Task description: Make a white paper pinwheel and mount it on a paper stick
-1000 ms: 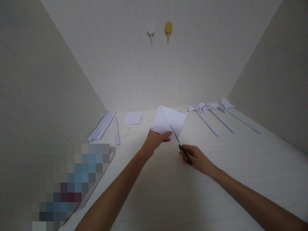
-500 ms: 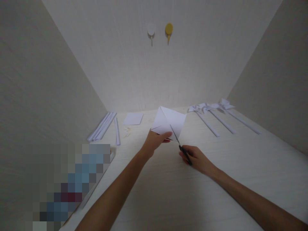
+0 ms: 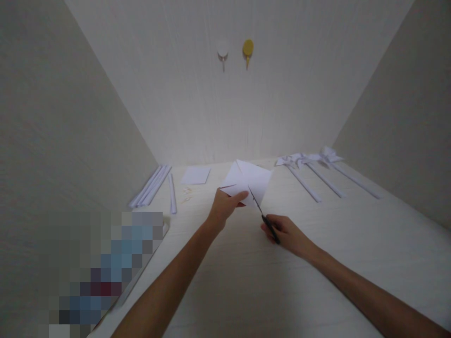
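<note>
My left hand [image 3: 224,208] pinches the near corner of a white square paper sheet [image 3: 254,179], creased along its diagonals and held tilted above the table. My right hand [image 3: 287,233] grips black-handled scissors [image 3: 263,217]; their blades point up and left into the sheet's lower edge, along a crease. Both hands are close together over the middle of the pale table [image 3: 246,281].
Rolled white paper sticks [image 3: 152,185] lie at the back left, with a small white paper square [image 3: 196,175] and tiny pins [image 3: 186,192] beside them. Finished paper pinwheels on sticks [image 3: 319,164] lie at the back right. Two round hooks [image 3: 235,49] hang on the back wall.
The sheet has dropped slightly and tilted flatter in my left hand. The scissors have stayed in the cut, and both hands sit a little lower in view.
</note>
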